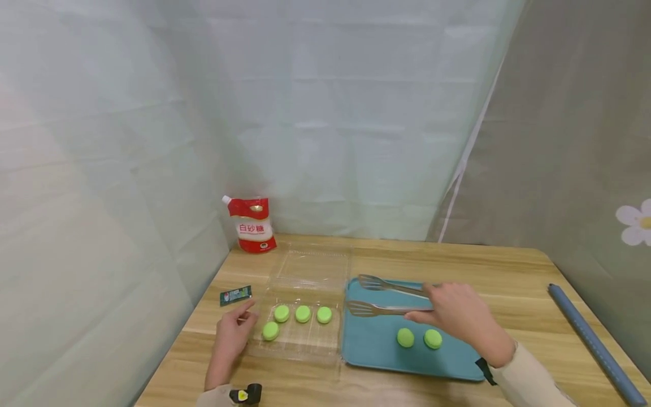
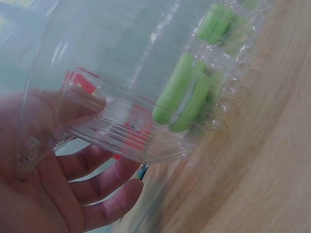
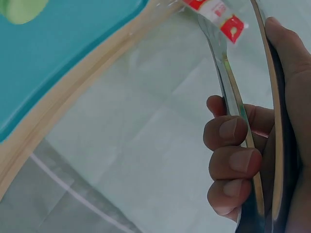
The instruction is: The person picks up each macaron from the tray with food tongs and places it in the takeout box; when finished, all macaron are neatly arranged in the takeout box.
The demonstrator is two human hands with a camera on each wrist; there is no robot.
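Observation:
My right hand (image 1: 460, 311) grips metal serving tongs (image 1: 391, 311), whose slotted ends stand apart above a blue tray (image 1: 373, 353). Two green macarons (image 1: 419, 338) lie on that tray, near its front. To the left is a clear plastic box (image 1: 305, 347), its lid (image 1: 315, 268) folded back. Several green macarons (image 1: 302, 314) sit inside it, three in a row and one at the front left. My left hand (image 1: 234, 333) holds the box's left edge, with its digits seen partly through the plastic. From the right wrist, fingers (image 3: 233, 162) curl round the tong handles.
A red and white sugar pouch (image 1: 252, 226) stands at the back left corner. A small dark sachet (image 1: 235, 295) lies just beyond my left hand. Along the table's right edge runs a long blue-grey rod (image 1: 592, 339). Pale curtains (image 1: 346, 124) hang behind the table.

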